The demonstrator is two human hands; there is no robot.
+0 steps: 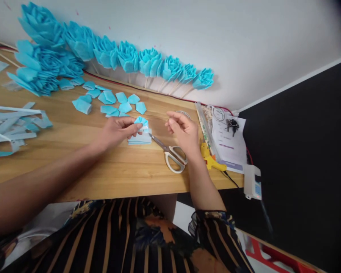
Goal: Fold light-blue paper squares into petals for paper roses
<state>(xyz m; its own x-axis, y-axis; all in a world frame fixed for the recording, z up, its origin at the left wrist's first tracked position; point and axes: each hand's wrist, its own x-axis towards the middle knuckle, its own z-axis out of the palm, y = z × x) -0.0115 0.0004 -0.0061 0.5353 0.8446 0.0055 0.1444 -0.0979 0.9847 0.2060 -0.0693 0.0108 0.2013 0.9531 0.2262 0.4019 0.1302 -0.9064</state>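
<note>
My left hand [119, 131] pinches a small folded blue paper petal [141, 122] just above a short stack of blue paper squares [140, 138] on the wooden table [102, 170]. My right hand [183, 131] hovers a little to the right, fingers loosely curled and holding nothing that I can make out. White-handled scissors [172, 153] lie on the table under the right wrist. Several finished folded petals [122, 103] are spread behind the hands.
A row of blue paper flowers [147, 62] on sticks leans against the white wall, with a heap of them [42, 64] at far left. Paper strip offcuts [14, 127] lie left. A yellow glue gun [211, 159], papers with keys [230, 136] and a white device [252, 182] sit right.
</note>
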